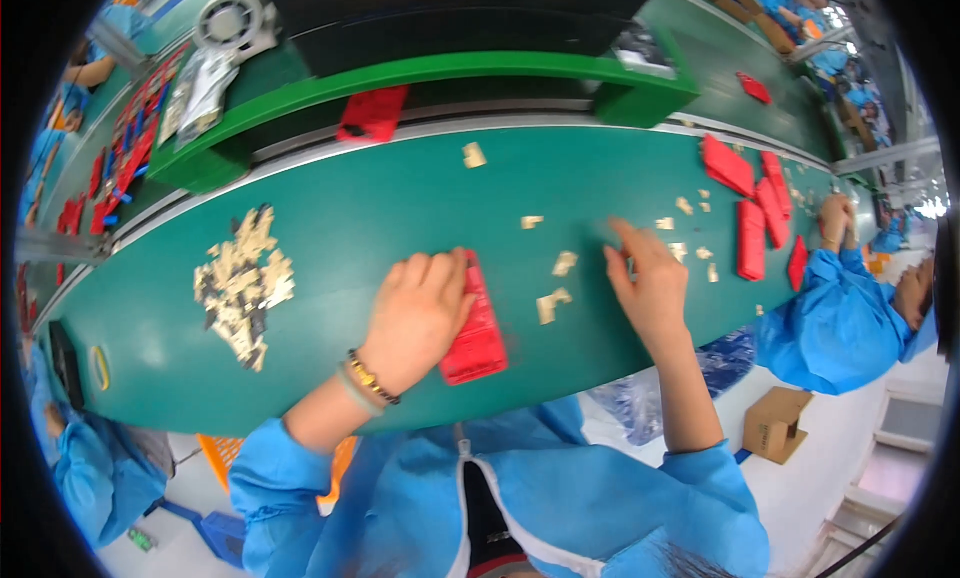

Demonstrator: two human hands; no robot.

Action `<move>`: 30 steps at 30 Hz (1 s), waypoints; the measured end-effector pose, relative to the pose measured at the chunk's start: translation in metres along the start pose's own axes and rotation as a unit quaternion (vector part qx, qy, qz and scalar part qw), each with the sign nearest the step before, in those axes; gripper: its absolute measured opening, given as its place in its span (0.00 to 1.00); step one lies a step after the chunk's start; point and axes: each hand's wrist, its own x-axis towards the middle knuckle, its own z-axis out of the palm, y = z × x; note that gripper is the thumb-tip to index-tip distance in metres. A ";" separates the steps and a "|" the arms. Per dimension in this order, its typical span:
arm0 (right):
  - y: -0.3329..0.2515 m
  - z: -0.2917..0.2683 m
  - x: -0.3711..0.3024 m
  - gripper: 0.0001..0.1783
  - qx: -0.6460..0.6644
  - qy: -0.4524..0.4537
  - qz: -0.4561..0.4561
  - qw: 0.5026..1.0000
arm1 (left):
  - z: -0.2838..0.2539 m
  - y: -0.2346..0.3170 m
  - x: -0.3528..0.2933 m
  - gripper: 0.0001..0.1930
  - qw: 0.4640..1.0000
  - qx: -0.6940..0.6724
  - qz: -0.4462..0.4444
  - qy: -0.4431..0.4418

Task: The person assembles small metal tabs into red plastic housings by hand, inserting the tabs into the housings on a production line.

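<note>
A red rectangular plastic case (478, 338) lies on the green worktable in front of me. My left hand (415, 313) grips its left side, fingers bent over the upper edge and partly hiding it. To the right, my right hand (648, 278) is raised over the table, thumb and forefinger apart, with nothing visible between them; its fingertips are a little blurred. Small cream-coloured cut pieces (565, 264) are scattered between the two hands, and more cream pieces (678, 251) lie just beyond the right one. A heap of cream and dark pieces (245, 278) sits farther left.
Several red cases (750, 238) are grouped at the right, near a co-worker's hands (836, 221). A green shelf frame (430, 73) runs along the back, with a red part (373, 115) under it. A yellow tape ring (101, 368) lies at the left end; a cardboard box (776, 424) stands below right.
</note>
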 end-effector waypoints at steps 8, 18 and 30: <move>0.172 -0.059 -0.018 0.29 -0.250 0.071 0.132 0.957 | -0.014 0.002 -0.004 0.28 0.998 0.069 0.007 -0.011; 0.240 -0.075 -0.044 0.32 -0.252 0.117 0.250 0.927 | -0.036 -0.037 -0.050 0.37 0.987 0.045 0.067 -0.137; 0.245 -0.057 -0.045 0.25 0.048 0.233 0.220 0.946 | -0.075 -0.127 0.031 0.19 0.986 0.092 -0.130 -0.040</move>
